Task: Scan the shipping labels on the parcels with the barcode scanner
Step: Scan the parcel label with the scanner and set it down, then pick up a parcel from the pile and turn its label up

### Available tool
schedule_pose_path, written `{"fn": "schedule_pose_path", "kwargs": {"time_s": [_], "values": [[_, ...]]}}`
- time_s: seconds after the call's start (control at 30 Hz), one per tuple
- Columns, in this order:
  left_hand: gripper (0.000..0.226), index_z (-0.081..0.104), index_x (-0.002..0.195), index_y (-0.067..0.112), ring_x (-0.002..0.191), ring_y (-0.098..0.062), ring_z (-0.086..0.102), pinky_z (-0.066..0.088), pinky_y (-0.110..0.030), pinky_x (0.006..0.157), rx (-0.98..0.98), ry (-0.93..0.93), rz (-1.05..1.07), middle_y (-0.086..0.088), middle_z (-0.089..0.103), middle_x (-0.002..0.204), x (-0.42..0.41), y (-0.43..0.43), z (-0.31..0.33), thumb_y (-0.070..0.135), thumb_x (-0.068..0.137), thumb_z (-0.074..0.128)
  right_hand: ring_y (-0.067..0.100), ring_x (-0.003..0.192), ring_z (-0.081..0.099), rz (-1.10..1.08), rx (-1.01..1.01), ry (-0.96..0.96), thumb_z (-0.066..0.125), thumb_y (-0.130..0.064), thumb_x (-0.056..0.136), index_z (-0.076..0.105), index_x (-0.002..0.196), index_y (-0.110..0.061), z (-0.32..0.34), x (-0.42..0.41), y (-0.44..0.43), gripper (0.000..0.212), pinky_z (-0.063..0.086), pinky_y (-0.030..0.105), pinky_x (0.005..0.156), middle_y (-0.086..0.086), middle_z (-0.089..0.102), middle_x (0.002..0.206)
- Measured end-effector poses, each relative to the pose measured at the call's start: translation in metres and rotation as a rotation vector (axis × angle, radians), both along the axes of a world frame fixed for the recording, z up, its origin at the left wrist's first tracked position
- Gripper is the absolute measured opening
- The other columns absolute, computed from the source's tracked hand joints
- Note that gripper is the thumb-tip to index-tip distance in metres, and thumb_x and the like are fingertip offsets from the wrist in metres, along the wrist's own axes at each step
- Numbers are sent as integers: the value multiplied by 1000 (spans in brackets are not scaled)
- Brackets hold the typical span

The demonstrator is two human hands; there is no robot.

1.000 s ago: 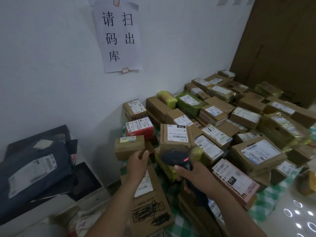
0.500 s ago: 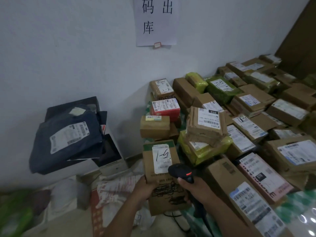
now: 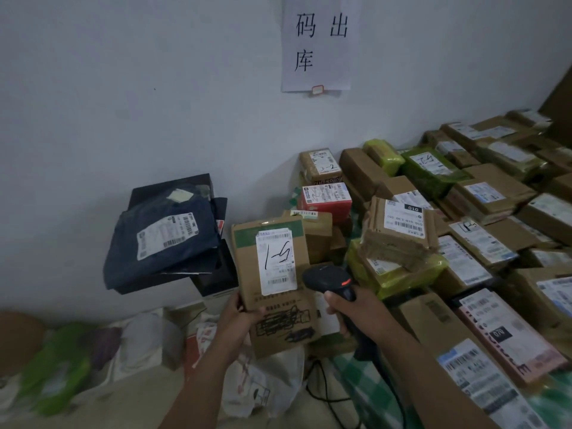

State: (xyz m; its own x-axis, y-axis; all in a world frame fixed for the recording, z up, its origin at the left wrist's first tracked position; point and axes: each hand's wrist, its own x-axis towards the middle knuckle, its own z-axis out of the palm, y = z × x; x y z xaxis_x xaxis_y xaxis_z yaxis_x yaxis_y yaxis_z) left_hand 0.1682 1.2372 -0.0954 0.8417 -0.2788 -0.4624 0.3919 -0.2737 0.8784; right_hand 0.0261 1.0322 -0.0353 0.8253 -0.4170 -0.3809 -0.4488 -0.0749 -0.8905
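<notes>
My left hand (image 3: pixel 240 315) grips the lower left edge of a tall cardboard parcel (image 3: pixel 278 308), held upright in front of me. Its white shipping label (image 3: pixel 275 263) faces me and bears a handwritten "1-5". My right hand (image 3: pixel 356 311) holds a black barcode scanner (image 3: pixel 329 281) by its handle. The scanner's head sits just right of the label's lower part, with a red light showing on it. Its cable (image 3: pixel 318 385) hangs down below.
Several labelled cardboard parcels (image 3: pixel 476 224) cover a table with a green checked cloth (image 3: pixel 365 394) on the right. Dark blue bagged parcels (image 3: pixel 164 239) lie on a black box at the left. Plastic bags (image 3: pixel 148 339) sit on the floor. A paper sign (image 3: pixel 318 41) hangs on the wall.
My left hand left the small box on the pile and took up the tall parcel, lifting it upright. The scanner moved close to its label. The view swung left and down.
</notes>
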Motion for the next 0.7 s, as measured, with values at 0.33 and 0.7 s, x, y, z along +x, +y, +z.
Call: {"fn": "schedule_pose_path", "kwargs": {"time_s": [0.33,0.7], "values": [[58,49,135,16,112,-24,59,49,-42,98,22,-102,152,-4,63,120,4,0,7,5,84,74,16,40,52,100,-15,-30,64,-33,93,60,78,-11,27,-8,3,27,45,27,48,1,66,60],[57,49,135,13,105,-22,58,50,-40,94,63,-124,117,-2,62,113,5,-10,14,4,84,73,12,37,50,132,-23,-40,60,-29,96,60,72,-14,46,-10,4,28,43,23,45,-5,59,45]]}}
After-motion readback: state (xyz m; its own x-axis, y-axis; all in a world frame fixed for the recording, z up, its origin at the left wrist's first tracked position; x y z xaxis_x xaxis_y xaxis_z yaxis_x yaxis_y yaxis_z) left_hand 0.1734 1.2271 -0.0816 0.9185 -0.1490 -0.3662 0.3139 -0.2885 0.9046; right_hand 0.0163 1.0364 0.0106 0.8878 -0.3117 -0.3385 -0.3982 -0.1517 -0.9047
